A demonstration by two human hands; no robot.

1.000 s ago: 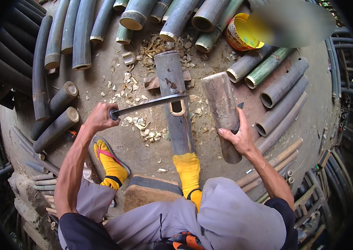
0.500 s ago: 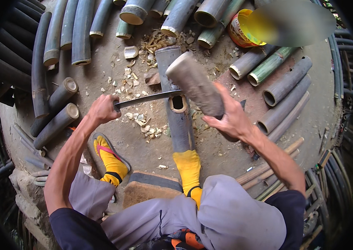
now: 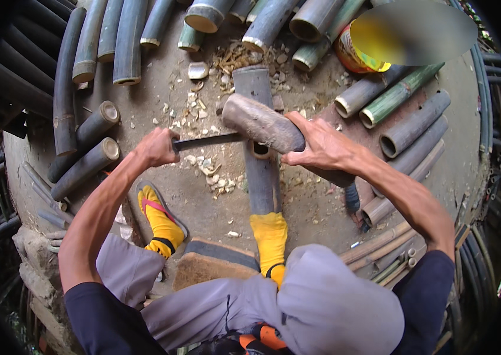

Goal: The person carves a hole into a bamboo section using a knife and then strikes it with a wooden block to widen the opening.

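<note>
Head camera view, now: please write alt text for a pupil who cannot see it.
A person's left hand holds a dark blade at a bamboo tube with a hole in it, while the right hand holds a thick wooden block over the blade's far end. A yellow-socked foot is at the tube's near end; pale chips and more bamboo tubes lie around.

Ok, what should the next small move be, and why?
Perhaps tap the knife with the wooden mallet: the left hand holds the knife out to the bamboo tube near its cut hole, while the right hand has the mallet over the blade.
</note>
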